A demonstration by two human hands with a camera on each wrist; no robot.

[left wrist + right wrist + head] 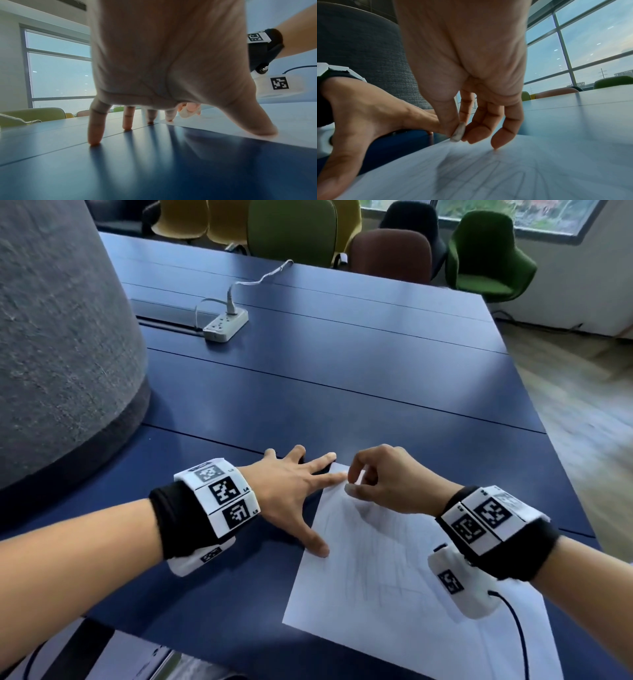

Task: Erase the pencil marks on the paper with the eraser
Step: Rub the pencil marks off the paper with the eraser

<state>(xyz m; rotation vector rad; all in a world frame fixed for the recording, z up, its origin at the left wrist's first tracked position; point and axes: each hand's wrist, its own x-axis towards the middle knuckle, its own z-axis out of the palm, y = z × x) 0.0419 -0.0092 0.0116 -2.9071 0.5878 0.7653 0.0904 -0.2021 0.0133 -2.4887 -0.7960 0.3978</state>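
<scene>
My right hand (383, 481) pinches the eraser (458, 132) at the paper's (387, 570) far corner; my flat, spread left hand (291, 491) should brace that edge firmly.

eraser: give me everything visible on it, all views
The eraser is a small, flat, rounded white slab, rubbery-looking, smudged grey along its worn edge. The right hand pinches it between thumb and fingers, standing it on edge, tilted. Its lower end meets the paper near the sheet's far corner, beside the left hand. In the head view only a grey-white tip shows.
</scene>
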